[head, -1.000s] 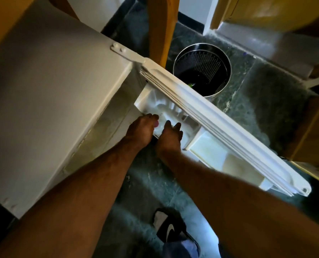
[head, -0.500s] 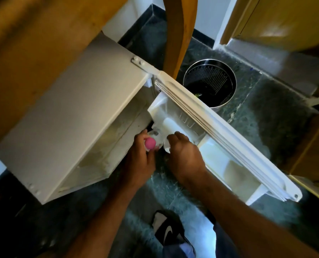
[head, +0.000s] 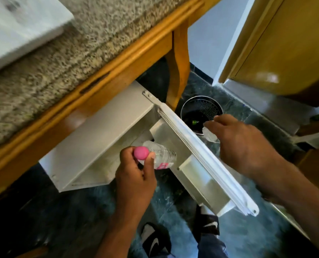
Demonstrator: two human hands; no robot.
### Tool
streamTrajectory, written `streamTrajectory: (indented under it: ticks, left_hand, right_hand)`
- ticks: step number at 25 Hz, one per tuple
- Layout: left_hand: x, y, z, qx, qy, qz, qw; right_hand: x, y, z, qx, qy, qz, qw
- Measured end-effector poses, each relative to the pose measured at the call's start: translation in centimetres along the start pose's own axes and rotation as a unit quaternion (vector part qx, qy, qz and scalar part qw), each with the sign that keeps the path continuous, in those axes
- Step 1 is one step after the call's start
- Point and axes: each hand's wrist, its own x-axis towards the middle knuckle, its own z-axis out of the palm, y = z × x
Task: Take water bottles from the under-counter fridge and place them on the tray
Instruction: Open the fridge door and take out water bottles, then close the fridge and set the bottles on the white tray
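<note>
Both hands were down in the fridge (head: 106,138) door 1 s ago, now they're up. Left hand (head: 136,175) is wrapped round a pink-cap bottle (head: 157,153), right hand (head: 242,144) grips another bottle (head: 209,135) over the door (head: 201,157). Next imo: onto the desk (head: 62,53), tray (head: 21,28) prob that white thing.

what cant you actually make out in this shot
- Head view: the right hand covers most of a clear thing; probably a second bottle, unconfirmed.
- Fridge interior: hidden by its top panel, so remaining bottles can't be counted.
- White object on the counter: blurred and cut off by the edge; possibly the tray.
- Label of the pink-capped bottle in the left hand: too small.
- Bin contents: too dark.
</note>
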Motion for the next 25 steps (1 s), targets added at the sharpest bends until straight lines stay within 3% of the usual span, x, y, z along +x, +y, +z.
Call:
streamTrajectory:
  ticks: [4,7,13,20,25]
  left_hand:
    - [-1.8,0.2,1.0,0.025,0.005,-0.04,0.999]
    - [-3.7,-1.0,1.1,0.009,-0.006,-0.099,0.995]
    - [-5.9,-1.7,-2.4,0.051,-0.011,-0.152,0.987]
    - [-5.5,-1.5,-9.2,0.083,0.02,-0.142,0.986]
    - [-3.7,-2.7,-12.3,0.118,0.036,-0.137,0.983]
  right_hand:
    - [3.7,4.1,6.1,-0.136,-0.194,-0.106,0.966]
    - [4.2,5.6,11.4,-0.147,-0.261,-0.168,0.939]
    - [2.6,3.1,15.2,-0.099,-0.282,-0.187,0.936]
    - [4.1,-7.5,16.9,-0.068,-0.268,-0.23,0.933]
    - [6.1,-15.1,18.0,-0.024,-0.239,-0.178,0.954]
